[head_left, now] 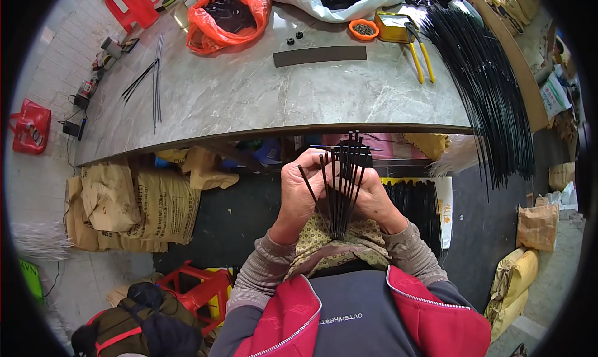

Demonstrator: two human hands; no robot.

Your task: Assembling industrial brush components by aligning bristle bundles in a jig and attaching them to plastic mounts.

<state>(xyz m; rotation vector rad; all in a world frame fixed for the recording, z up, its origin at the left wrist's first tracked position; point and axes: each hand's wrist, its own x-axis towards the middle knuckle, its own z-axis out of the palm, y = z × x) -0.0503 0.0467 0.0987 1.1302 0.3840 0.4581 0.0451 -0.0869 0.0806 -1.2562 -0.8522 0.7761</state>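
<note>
Below table edge: left hand, right hand fingers clamped on black rods.

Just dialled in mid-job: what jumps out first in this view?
The two hands at the centre: the left hand and right hand together grip a bunch of thin black rods, held below the table's near edge. A big sheaf of long black rods spills over the marble table at the right. At the table's far side, an orange plastic bag catches the eye.
</note>
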